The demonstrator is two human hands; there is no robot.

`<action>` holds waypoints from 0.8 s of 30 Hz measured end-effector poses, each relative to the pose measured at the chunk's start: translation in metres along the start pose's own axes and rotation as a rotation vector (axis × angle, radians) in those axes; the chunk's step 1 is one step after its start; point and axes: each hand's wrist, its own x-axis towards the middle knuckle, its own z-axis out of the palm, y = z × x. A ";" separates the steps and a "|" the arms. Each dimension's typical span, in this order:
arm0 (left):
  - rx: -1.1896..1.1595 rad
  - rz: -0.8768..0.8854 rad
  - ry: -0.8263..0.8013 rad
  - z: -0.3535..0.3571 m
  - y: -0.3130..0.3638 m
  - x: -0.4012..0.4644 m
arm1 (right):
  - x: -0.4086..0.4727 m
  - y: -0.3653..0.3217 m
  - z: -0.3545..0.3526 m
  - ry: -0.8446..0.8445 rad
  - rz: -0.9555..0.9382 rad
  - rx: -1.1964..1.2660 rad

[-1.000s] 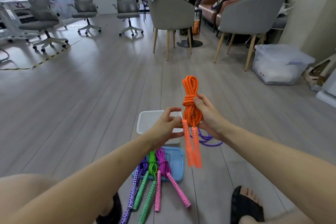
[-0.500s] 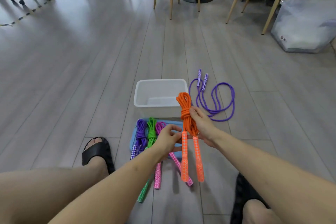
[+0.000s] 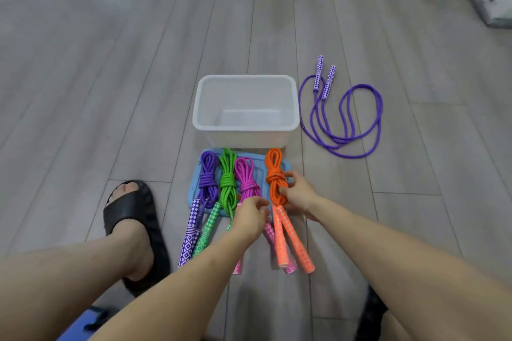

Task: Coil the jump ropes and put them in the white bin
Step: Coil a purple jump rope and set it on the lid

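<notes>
1. Floor: grey planks. Your view has tipped down since a second ago; the chairs are gone from frame and only the work patch shows.
2. Bin: white, nothing in it that you can see, sitting just beyond the lid.
3. Lid: blue, flat on the floor, touching the bin's near wall. The coiled ropes lie across it, handles trailing toward you.
4. Loose rope: purple, uncoiled, sprawled right of the bin, well apart from your hands.
5. Orange rope: a second ago you held it up in the air; now it is down at the right end of the row, beside the pink rope, green rope and purple coil.
6. Right hand: fingers curled round the orange coil just below its wrap.
7. Left hand: fingers loosely curled near the orange handles; whether they pinch anything, you cannot tell.
8. Reading: four coils done, none binned. The loose rope likely comes next, then the transfer into the bin.
</notes>
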 end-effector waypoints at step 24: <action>0.258 0.325 0.206 0.011 0.063 0.040 | 0.045 0.010 -0.077 0.349 -0.246 -0.459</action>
